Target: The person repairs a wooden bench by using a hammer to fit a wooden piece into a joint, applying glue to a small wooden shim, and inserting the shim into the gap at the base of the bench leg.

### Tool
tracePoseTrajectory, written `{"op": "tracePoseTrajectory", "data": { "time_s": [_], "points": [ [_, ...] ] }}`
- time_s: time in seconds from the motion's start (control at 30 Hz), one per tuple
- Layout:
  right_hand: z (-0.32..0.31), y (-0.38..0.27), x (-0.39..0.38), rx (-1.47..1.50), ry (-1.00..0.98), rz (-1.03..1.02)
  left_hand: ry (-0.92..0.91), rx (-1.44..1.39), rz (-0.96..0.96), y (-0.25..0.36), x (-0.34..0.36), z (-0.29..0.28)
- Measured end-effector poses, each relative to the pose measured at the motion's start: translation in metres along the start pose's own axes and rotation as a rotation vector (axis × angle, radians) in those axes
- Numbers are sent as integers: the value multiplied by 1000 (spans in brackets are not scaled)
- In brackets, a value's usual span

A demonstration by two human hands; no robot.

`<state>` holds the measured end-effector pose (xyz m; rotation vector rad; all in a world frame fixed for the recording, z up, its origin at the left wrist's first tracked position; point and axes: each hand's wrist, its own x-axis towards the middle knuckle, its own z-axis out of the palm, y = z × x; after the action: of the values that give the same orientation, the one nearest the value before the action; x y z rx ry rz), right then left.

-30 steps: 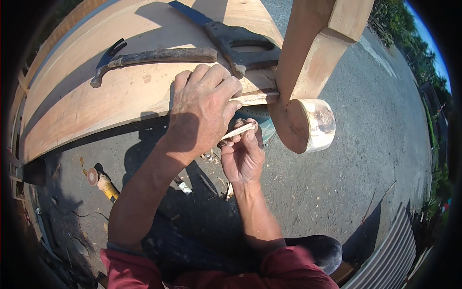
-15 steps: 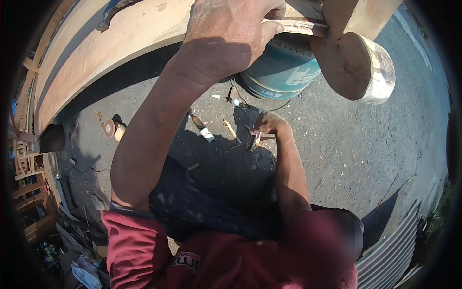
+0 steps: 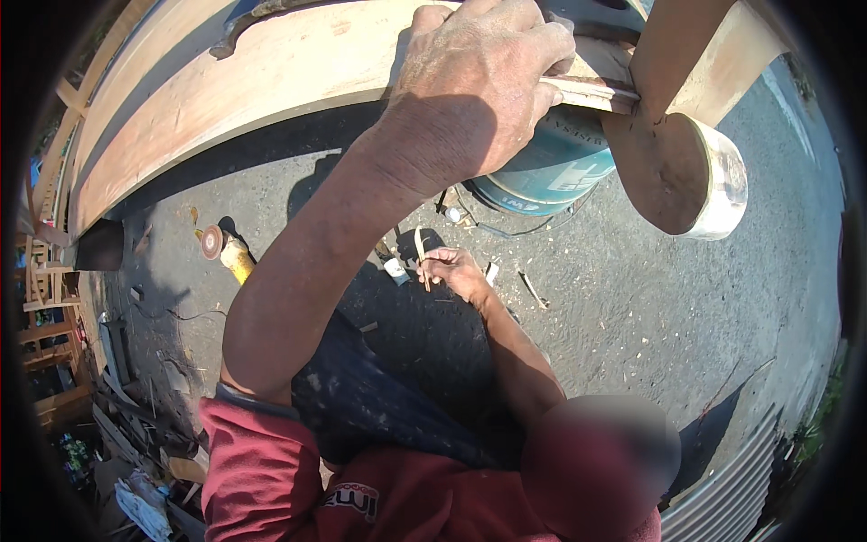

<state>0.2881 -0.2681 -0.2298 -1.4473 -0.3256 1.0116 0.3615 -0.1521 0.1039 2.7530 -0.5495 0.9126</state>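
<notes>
With our left hand (image 3: 488,90) we clamp fingers on the wooden strip (image 3: 593,93) along the board (image 3: 298,68), seemingly for steadiness, while our right hand (image 3: 454,271), below, pinches a pale sliver (image 3: 419,241) low between its fingers, leaving its tip free beyond them.

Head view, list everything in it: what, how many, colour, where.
wood sliver: one, pale, in right hand
board: one, pale brown, upper left
post with rounded end: one, brown, upper right
hammer: one, dark, on board, cropped
saw handle: one, black, top edge
bucket: one, teal, beneath board
disc tool: one, yellow, ground left
wrapped item: one, white, near right hand
corrugated sheet: one, grey, lower right
scraps: several, mixed, left edge
shirt: one, red, bottom
trousers: one, dark blue, lower centre
left hand: one, bare, on board edge
right hand: one, bare, centre
</notes>
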Motion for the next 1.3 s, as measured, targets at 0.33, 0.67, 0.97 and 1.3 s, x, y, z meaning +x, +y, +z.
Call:
{"op": "tracePoseTrajectory", "data": {
  "time_s": [0.33, 0.67, 0.97, 1.3],
  "points": [
    [-33, -104, -30, 803, -306, -465, 57, -106, 16, 2, 0, 3],
    [-8, -223, -79, 998, 187, -860, 4, -169, 63, 3, 6, -2],
    [-12, -240, -68, 904, 427, -865, -34, -191, 60, 3, 11, -9],
    [-2, -243, -66, 945, 347, -899, -12, -158, 61, -3, 6, -6]
  ]
}}
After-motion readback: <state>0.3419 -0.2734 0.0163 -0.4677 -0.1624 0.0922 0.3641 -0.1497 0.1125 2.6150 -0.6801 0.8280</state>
